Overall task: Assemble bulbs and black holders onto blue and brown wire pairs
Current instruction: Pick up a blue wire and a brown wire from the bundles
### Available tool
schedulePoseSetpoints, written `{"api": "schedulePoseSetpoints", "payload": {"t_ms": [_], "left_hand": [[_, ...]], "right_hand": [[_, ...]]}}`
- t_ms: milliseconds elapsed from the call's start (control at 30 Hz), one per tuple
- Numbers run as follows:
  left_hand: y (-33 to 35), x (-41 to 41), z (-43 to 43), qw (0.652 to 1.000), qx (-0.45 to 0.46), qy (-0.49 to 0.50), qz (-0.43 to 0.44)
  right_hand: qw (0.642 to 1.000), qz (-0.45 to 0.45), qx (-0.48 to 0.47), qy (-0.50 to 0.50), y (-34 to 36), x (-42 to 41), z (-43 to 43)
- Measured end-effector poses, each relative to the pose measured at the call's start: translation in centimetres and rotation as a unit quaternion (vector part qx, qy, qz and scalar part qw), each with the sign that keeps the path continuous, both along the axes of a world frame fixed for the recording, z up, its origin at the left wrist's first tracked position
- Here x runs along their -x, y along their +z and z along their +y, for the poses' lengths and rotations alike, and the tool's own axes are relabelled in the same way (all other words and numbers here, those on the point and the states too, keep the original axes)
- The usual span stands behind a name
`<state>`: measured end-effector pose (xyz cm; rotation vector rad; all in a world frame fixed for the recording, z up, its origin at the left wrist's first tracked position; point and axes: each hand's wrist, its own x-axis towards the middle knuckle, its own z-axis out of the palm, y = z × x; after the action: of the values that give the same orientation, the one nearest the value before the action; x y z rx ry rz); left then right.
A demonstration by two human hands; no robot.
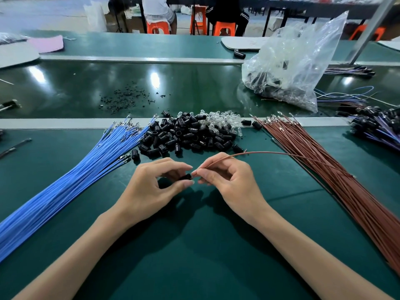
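our left hand (151, 182) fingers pinch a black holder (185, 177); our right hand (229, 178) fingers pinch a brown wire (270, 153) at its mouth, above the surface (194, 245)

Bright overhead lamps throw white glare on the glossy conveyor belt (151, 83); soft shadows fall on the desk (194, 245); wide-angle edges bow and blur.

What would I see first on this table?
The bright blue wires fanned out on the left and the brown wires on the right. Between them lies a heap of black holders; nearer, the left hand pinches one holder, the right hand one brown wire.
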<state>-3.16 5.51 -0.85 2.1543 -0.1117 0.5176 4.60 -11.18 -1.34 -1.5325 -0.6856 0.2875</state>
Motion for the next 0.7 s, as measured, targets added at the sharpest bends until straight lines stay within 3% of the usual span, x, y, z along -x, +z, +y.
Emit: {"api": "schedulePoseSetpoints", "payload": {"t_ms": [267, 700], "left_hand": [[0.22, 0.26, -0.38, 0.998, 0.052, -0.003, 0.034], [0.26, 0.37, -0.47, 0.997, 0.067, 0.013, 0.041]], "right_hand": [[0.998, 0.051, -0.034, -0.001, 0.05, -0.47, -0.29], [0.999, 0.015, -0.034, -0.015, -0.15, -0.05, 0.04]]}}
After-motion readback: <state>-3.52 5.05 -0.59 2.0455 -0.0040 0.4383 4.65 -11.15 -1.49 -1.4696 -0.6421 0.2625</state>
